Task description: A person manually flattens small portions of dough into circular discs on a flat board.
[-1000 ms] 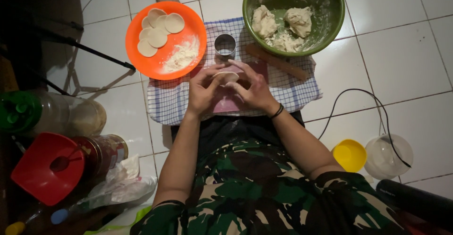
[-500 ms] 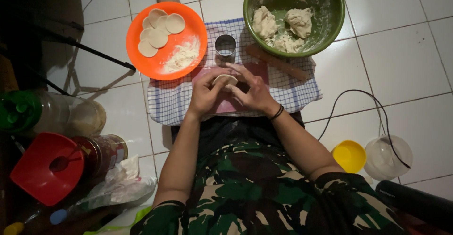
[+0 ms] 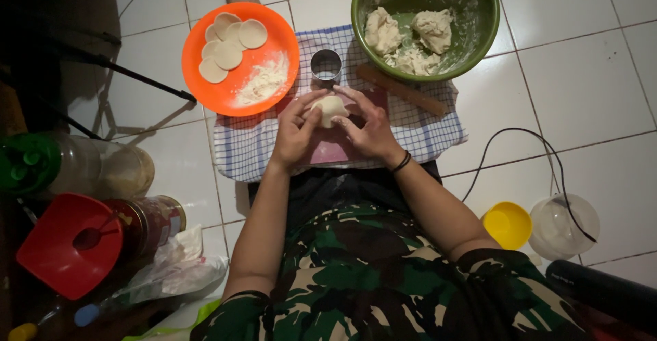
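Between left hand (image 3: 295,132), right hand (image 3: 369,125), dough ball (image 3: 330,108)

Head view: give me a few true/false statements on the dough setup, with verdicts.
1. Both hands, left and right, hold a dough ball. True.
2. The orange plate holds flat dough rounds. True.
3. The green bowl is empty. False: it holds dough lumps.
4. The metal ring cutter sits inside the bowl. False: it stands on the checked cloth.
5. The rolling pin lies on the plate. False: it lies on the cloth.
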